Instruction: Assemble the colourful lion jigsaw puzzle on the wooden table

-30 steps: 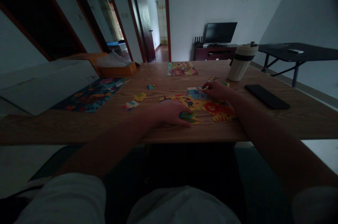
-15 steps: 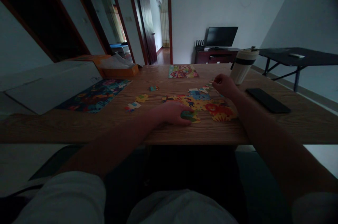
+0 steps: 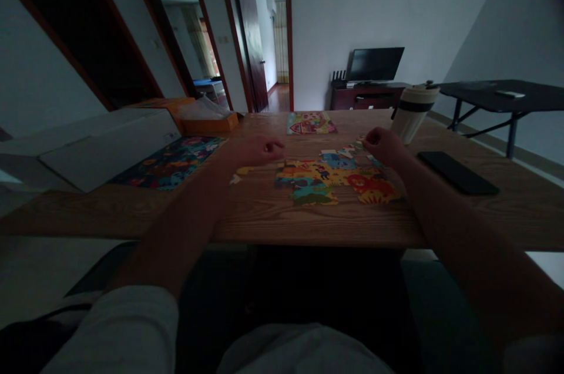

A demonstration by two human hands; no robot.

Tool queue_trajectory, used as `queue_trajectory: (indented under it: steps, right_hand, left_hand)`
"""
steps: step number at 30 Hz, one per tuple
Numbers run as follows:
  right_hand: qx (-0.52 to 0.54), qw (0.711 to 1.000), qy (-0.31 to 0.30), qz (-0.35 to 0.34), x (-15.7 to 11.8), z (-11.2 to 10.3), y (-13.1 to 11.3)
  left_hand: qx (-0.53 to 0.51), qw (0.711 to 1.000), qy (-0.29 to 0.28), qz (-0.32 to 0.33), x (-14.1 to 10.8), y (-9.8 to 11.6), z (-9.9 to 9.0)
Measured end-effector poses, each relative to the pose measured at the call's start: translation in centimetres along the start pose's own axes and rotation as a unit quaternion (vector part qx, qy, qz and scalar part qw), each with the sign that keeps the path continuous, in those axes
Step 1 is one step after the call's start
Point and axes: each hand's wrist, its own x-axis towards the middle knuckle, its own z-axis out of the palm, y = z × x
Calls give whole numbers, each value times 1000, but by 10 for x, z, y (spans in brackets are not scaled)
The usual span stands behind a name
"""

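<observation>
Both forearms are stretched out across the wooden table [image 3: 247,215], with the jigsaw puzzle [image 3: 339,177] lying straight ahead, its long side running left to right. The right hand [image 3: 385,147] is the nearer one to it, curled loosely, with its fingers [image 3: 369,138] down at the puzzle's far right corner, right by some loose pieces [image 3: 358,145]. Whether a piece is being gripped can't be told, since it's too dark and small. The left hand [image 3: 255,152] is held relaxed and half open, with nothing visibly gripped, just off the puzzle's left end. Compared with the frame 0.5 s back, the left hand has been lifted off the green piece [image 3: 314,196], which is now left at the puzzle's near edge, and has been moved left and up the table. Farther off, a phone [image 3: 458,172] is lying on the right, with a lidded cup [image 3: 412,113] just past the right hand. A dark picture mat [image 3: 170,162] is lying on the left, a small picture card [image 3: 311,123] at the far edge, and an orange box [image 3: 209,123] beyond the mat. A monitor [image 3: 374,64] is sitting on a cabinet against the back wall.
</observation>
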Motion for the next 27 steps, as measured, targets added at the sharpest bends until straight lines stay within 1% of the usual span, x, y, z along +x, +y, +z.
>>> queue_trajectory:
  steps: [1, 2, 4, 6, 7, 8, 9, 10, 11, 13, 14, 16, 19, 24, 26, 27]
  right_hand:
    - [0, 1000, -3, -7, 0, 0, -1]
    - [-1, 1000, -6, -12, -1, 0, -1]
    - [-2, 1000, -11, -16, -1, 0, -1]
    - [-1, 1000, -17, -20, -1, 0, 0]
    - [0, 1000, -19, -21, -1, 0, 1]
    - [1, 1000, -23, -22, -1, 1, 1]
    - [2, 999, -26, -23, -1, 2, 2]
    - [4, 999, -29, -22, -1, 3, 2]
    - [5, 999, -31, -20, -2, 4, 1]
    - [6, 999, -34, -17, -2, 5, -2]
    - [6, 999, -37, -15, -3, 5, -4]
    - [3, 999, -48, -11, -4, 5, -8]
    - [1, 998, -68, -15, -6, 4, -13]
    - [4, 995, -94, -13, -10, 3, -20]
    - [6, 995, -101, -17, -11, 1, -24]
    - [9, 994, -107, -21, -12, 1, -28]
  left_hand:
    - [-3, 999, 13, -49, -1, -21, -14]
    - [-5, 996, 10, -90, -4, -42, -25]
    - [1, 988, -15, -154, -17, -79, -38]
    - [-13, 978, -81, -194, -35, -104, -38]
    - [-31, 971, -119, -205, -44, -112, -33]
    - [-52, 964, -141, -221, -51, -116, -27]
    - [-63, 960, -144, -230, -56, -117, -19]
    - [-68, 961, -134, -234, -59, -116, -11]
    - [-65, 962, -111, -241, -59, -113, -3]
    - [-52, 967, -65, -241, -51, -104, 11]
    - [-45, 969, -57, -237, -45, -99, 16]
    - [-38, 973, -58, -222, -32, -92, 21]
    - [-42, 975, -69, -206, -20, -90, 22]
    - [-29, 979, -112, -165, -14, -93, 14]
    - [-21, 981, -116, -155, -12, -86, 9]
    - [-17, 984, -111, -141, -11, -78, 5]
